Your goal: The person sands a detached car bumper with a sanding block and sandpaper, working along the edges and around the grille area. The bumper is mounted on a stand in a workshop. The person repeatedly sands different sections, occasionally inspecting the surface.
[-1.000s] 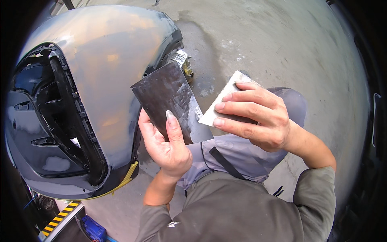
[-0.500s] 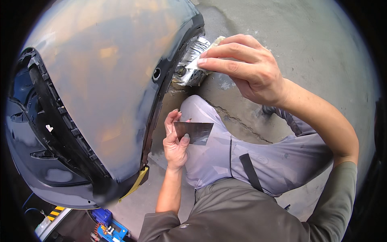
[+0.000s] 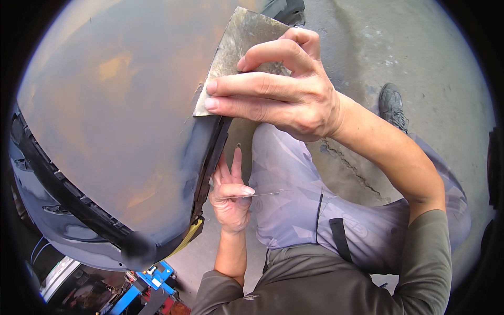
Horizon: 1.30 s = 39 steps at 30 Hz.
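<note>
Along the right edge of a car bumper point(image 3: 142, 142), a right hand point(image 3: 296, 97) grips a mottled spreader point(image 3: 233, 44), seemingly touching it; nearer, the left hand point(image 3: 231, 207) pinches a thin plate point(image 3: 265, 193) edge-on. Tan patches point(image 3: 114, 66) already mark the bumper, whose uneven finish looks incomplete.

From the person's head, through the left of two wide fisheye lenses, we look steeply down, close over the right hand point(image 3: 302, 97) and left hand point(image 3: 231, 206); the curved panel point(image 3: 126, 115) fills our left, shirt point(image 3: 325, 283) along our lower edge, floor point(image 3: 420, 58) at upper right.
</note>
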{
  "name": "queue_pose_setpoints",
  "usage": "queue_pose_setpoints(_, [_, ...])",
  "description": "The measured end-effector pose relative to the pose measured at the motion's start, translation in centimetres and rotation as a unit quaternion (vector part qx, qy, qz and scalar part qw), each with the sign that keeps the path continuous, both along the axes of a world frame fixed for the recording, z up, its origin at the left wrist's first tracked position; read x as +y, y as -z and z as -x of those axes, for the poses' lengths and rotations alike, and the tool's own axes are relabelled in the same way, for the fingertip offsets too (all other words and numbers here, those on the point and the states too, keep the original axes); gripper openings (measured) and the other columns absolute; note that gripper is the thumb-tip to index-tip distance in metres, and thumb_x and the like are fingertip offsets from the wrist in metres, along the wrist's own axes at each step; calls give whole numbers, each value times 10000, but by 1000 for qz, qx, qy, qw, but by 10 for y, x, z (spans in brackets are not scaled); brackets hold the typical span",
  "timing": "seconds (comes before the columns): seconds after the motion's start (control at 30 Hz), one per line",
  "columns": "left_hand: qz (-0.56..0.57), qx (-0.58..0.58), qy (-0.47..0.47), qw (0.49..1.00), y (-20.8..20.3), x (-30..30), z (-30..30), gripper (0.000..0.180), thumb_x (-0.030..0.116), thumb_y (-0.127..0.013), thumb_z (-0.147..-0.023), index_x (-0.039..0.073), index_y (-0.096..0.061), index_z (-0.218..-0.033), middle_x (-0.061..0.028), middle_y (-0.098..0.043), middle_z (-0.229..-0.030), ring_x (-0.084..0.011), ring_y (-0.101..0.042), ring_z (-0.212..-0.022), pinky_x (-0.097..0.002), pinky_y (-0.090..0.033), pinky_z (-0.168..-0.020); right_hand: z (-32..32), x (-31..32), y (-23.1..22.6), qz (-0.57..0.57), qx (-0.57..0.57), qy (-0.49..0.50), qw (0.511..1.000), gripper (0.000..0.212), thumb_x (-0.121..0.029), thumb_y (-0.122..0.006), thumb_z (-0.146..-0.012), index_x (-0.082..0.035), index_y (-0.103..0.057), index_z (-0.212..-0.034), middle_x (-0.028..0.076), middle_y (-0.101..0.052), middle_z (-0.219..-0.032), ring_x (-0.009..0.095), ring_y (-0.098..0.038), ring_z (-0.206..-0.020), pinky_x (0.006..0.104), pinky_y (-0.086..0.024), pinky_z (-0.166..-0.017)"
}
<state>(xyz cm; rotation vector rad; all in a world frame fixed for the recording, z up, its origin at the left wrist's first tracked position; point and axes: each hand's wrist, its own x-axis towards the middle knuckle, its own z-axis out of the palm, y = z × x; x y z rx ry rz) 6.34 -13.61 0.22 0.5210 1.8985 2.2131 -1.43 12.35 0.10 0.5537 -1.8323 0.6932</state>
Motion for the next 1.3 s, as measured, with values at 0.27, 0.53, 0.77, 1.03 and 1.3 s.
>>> queue_pose_setpoints(0.27, [21,-11,19,1000,-12,1,-2,189,314,-813,-966,155,-732,-903,-195,-185,-1778,-490,-83,-1638,-672,-146,-1293,0,12,-10,-18,12,9,1000,397,-339,-690,-773,-209,-849,-1112,-88,-779,-1187,149,-619,-982,362,-348,-856])
queue_pose_setpoints(0.53, [19,-15,19,1000,-17,4,0,221,346,-791,-982,149,-717,-915,-205,-244,-1758,-504,-144,-1624,-660,-170,-1296,6,5,5,7,17,-16,1000,410,-319,-690,-765,-214,-845,-1130,-103,-772,-1192,149,-614,-976,365,-349,-857])
queue_pose_setpoints(0.77, [25,-3,11,1000,-18,5,-2,242,361,-805,-967,144,-718,-904,-193,-267,-1753,-510,-173,-1616,-678,-165,-1288,0,23,-13,-38,7,20,999,368,-321,-672,-804,-218,-845,-1112,-99,-771,-1191,152,-612,-970,372,-338,-857])
queue_pose_setpoints(1.03, [59,5,21,998,-19,6,-4,228,354,-833,-943,148,-736,-923,-311,-250,-1723,-522,-181,-1612,-576,-97,-1326,4,15,-7,-24,9,-26,999,372,-314,-661,-837,-207,-835,-1147,-93,-759,-1199,151,-620,-968,376,-339,-858])
queue_pose_setpoints(1.3, [44,6,14,999,-15,1,-3,253,355,-833,-944,121,-738,-941,-327,-238,-1721,-520,-172,-1615,-564,-95,-1331,24,42,5,19,106,27,994,338,-228,-709,-835,-161,-820,-1147,-39,-745,-1168,172,-606,-957,366,-356,-848])
